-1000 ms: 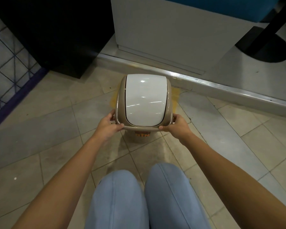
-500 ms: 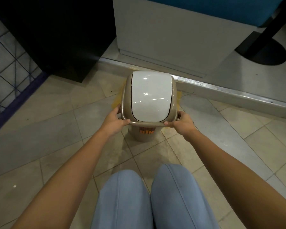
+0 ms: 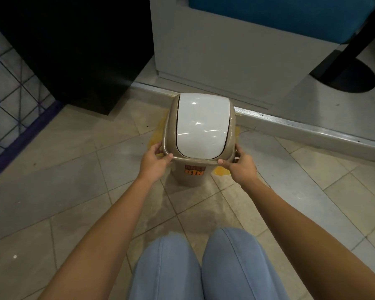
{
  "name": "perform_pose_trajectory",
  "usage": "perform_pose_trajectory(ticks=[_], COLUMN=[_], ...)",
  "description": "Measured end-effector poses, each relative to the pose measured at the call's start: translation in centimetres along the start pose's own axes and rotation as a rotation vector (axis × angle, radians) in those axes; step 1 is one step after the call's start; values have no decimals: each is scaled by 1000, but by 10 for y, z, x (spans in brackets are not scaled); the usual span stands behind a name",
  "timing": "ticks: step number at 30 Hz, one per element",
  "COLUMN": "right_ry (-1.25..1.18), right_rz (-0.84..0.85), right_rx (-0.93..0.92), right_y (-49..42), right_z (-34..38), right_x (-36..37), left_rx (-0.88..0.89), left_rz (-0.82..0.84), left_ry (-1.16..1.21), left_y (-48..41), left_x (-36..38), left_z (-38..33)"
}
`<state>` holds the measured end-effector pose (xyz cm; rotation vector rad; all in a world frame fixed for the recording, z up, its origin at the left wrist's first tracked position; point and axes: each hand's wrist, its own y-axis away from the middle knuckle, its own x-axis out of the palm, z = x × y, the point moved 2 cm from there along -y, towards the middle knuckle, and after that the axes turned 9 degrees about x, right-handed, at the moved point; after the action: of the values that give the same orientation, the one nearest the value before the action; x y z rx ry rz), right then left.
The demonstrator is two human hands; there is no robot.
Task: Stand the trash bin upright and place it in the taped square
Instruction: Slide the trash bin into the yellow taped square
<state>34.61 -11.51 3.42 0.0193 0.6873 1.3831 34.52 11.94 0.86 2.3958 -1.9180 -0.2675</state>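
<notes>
A beige trash bin point(image 3: 191, 176) with a white swing lid point(image 3: 201, 126) stands upright on the tiled floor, an orange label on its near side. My left hand point(image 3: 154, 163) grips the left near corner of its rim. My right hand point(image 3: 240, 167) grips the right near corner. Yellow tape of the square point(image 3: 222, 171) shows on the floor around the bin, at its left, right and near right; the bin hides most of it. Whether the base rests on the floor cannot be told.
A metal floor threshold point(image 3: 290, 124) runs just behind the bin. A white cabinet point(image 3: 225, 50) stands beyond it, a black unit point(image 3: 74, 50) at the back left. A wire grid panel point(image 3: 7, 83) lines the left. My knees point(image 3: 204, 267) are below.
The bin has moved a little farther from me, toward the threshold, over the yellow tape. Both hands have kept their hold on the rim.
</notes>
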Motion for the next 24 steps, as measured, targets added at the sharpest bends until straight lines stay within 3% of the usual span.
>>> perform_pose_trajectory(ticks=[6,24], right_ry=[160,81], right_rz=[-44,24], right_rx=[-117,-85], right_y=[-5,-42], right_z=[-1,15], right_x=[2,-5], left_rx=[9,30], left_rz=[6,-21], left_ry=[30,-8], left_y=[-13,-47], left_x=[1,18], left_z=[-3,-6])
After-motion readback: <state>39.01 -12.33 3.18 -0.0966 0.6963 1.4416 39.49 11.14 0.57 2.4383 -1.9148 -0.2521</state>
